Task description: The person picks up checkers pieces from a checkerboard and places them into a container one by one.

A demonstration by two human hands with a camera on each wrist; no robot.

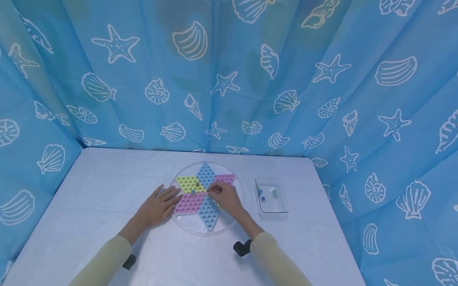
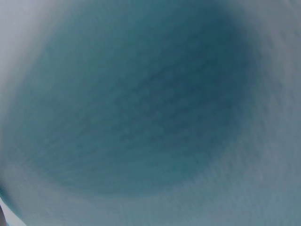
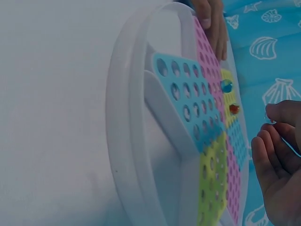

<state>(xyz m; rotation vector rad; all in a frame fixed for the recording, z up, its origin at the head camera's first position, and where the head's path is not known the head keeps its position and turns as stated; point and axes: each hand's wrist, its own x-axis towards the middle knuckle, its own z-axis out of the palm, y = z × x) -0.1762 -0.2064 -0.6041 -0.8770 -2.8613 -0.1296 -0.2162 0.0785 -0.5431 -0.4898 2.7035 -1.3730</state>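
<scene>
A round Chinese checkers board with a pink, yellow and blue star of holes lies on the table. On its left yellow part sit a blue marble and an orange-red marble. My left hand rests at the board's left edge, fingers extended and touching the rim area. Over the star's centre, my right hand pinches a small clear marble between thumb and fingertip. In the right wrist view the hand is raised above the board. The left wrist view is only a blurred blue-green surface.
To the board's right stands a clear plastic box holding several marbles. A white cloth covers the table. Blue curtains with shell and starfish prints hang behind and at the sides.
</scene>
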